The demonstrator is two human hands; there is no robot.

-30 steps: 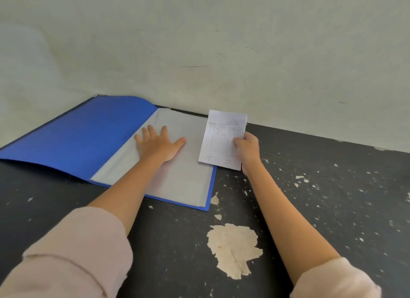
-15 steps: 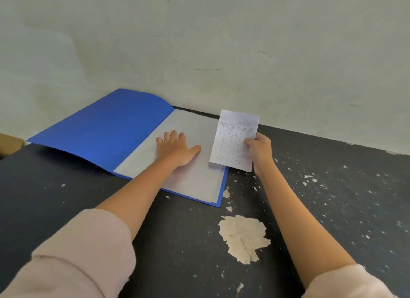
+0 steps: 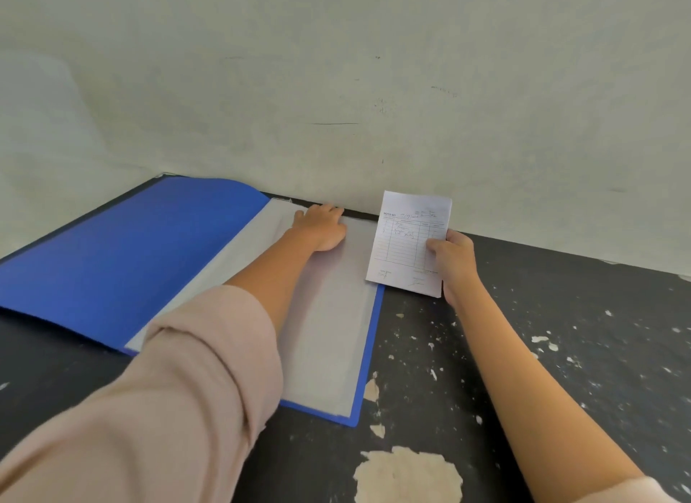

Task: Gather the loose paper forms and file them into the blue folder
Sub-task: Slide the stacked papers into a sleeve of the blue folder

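The blue folder (image 3: pixel 112 263) lies open on the dark table, its cover folded out to the left and a clear plastic sleeve page (image 3: pixel 329 334) showing on the right half. My left hand (image 3: pixel 319 225) reaches to the far top edge of that sleeve by the wall, fingers lying over the edge. Whether they grip it is not visible. My right hand (image 3: pixel 450 257) pinches a small stack of white printed forms (image 3: pixel 405 240) by its right edge, held upright just past the folder's right side.
A pale wall (image 3: pixel 374 91) rises straight behind the folder. The black tabletop (image 3: pixel 579 353) is chipped, with a large bare patch (image 3: pixel 407 476) near me and small flecks to the right.
My left hand slid from the middle of the sleeve page up to its far edge by the wall. My right hand still holds the forms in about the same place. The view shifted closer.
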